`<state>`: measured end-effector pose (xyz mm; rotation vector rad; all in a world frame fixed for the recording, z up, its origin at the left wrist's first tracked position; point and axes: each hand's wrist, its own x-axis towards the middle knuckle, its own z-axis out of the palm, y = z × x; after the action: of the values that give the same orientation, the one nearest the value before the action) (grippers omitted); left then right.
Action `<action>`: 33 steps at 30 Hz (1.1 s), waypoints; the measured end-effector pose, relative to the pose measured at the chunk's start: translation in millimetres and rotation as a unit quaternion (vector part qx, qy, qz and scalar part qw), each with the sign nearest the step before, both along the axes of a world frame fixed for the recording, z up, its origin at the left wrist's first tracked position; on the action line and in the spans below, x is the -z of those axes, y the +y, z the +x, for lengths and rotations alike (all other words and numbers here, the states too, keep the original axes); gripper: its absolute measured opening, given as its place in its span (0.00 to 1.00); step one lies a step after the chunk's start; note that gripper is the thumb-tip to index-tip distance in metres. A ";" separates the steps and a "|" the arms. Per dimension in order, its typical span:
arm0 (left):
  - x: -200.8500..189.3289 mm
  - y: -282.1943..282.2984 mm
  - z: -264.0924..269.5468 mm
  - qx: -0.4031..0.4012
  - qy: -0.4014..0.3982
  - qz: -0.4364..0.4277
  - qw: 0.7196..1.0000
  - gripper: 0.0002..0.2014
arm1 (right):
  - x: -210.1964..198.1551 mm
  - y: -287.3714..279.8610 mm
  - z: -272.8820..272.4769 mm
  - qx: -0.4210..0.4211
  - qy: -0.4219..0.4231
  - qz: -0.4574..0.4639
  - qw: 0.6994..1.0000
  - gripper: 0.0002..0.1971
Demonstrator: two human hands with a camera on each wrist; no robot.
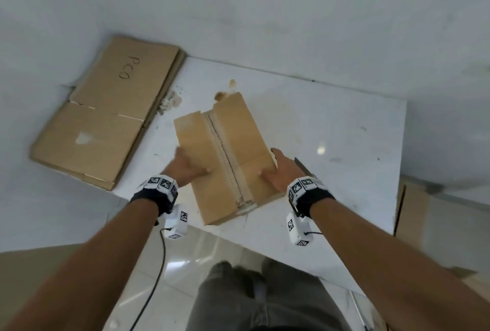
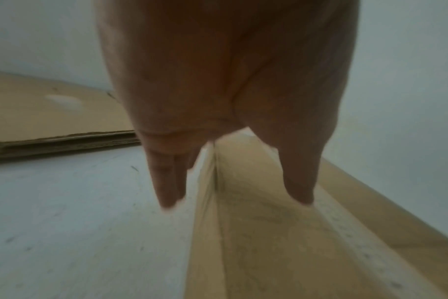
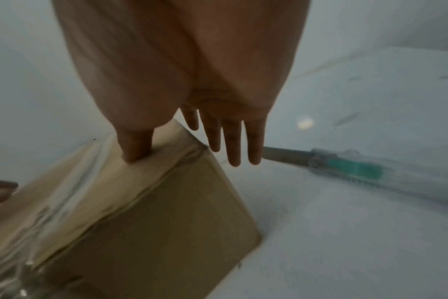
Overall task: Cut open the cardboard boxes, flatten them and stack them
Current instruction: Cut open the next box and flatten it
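Observation:
A brown cardboard box [image 1: 225, 150] lies on the white table [image 1: 331, 131], with a cut, ragged tape seam [image 1: 228, 155] running down its top. My left hand [image 1: 185, 166] is at its left edge, thumb on top, the fingers straight down beside the side wall [image 2: 256, 242]. At the box's right edge is my right hand [image 1: 275, 166]. Its thumb [image 3: 133, 149] presses on the top and its straight fingers [image 3: 233, 145] reach past the corner [image 3: 141, 222]. A utility knife [image 1: 302, 167] [image 3: 345, 165] lies on the table just right of that hand.
A stack of flattened cardboard [image 1: 106, 118] [image 2: 51, 121] lies at the table's left end against the wall. Brown stains [image 1: 220, 95] mark the table behind the box. More cardboard [image 1: 413, 211] stands on the floor at the right. My legs [image 1: 252, 299] are at the near edge.

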<state>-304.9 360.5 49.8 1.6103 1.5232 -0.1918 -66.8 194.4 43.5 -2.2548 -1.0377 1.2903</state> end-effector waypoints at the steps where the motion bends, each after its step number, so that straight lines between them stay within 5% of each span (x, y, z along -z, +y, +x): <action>1: 0.8 5.2 3.0 -0.002 0.008 0.055 0.998 0.59 | 6.0 -5.8 5.5 0.021 0.007 0.008 1.000 0.39; 3: -4.6 21.2 9.9 0.051 0.043 0.152 0.986 0.64 | 23.3 -19.3 18.6 0.082 -0.017 0.037 0.996 0.39; 6: -3.4 67.1 21.5 0.228 0.102 0.246 0.937 0.70 | 56.9 -43.3 40.8 0.098 -0.183 -0.033 0.978 0.28; 9: 0.2 111.7 46.6 0.387 0.139 0.222 0.884 0.71 | 78.4 -63.1 40.7 0.049 -0.276 -0.199 0.939 0.26; 12: 4.4 136.1 61.2 0.456 0.141 0.135 0.868 0.66 | 92.0 -67.6 31.2 0.055 -0.291 -0.199 0.934 0.22; 16: 4.9 133.3 47.5 0.411 0.141 0.161 0.886 0.60 | 73.3 -53.3 45.4 0.127 -0.225 -0.071 0.963 0.16; 20: 12.9 105.7 1.9 0.290 0.114 0.167 0.936 0.59 | 9.4 -8.8 59.6 0.239 -0.196 0.065 0.949 0.15; 23: 17.4 75.6 -33.0 0.214 0.087 0.148 0.962 0.57 | -47.4 26.9 39.6 0.279 -0.091 0.103 0.950 0.25; 26: 24.2 56.7 -54.6 0.194 0.073 0.165 0.964 0.56 | -76.8 60.7 -6.4 0.221 0.016 0.141 0.965 0.28; 30: 34.2 62.5 -57.2 0.186 0.040 0.173 0.966 0.56 | -73.1 95.5 -61.6 0.191 0.099 0.151 0.965 0.11; 33: 42.5 77.5 -60.3 0.185 -0.036 0.144 0.972 0.55 | -67.8 101.8 -75.7 0.102 0.067 0.114 0.986 0.09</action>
<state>-365.2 438.0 7.3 2.1042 1.2254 -0.1175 -142.5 296.2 111.2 -2.0146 -0.8364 1.1574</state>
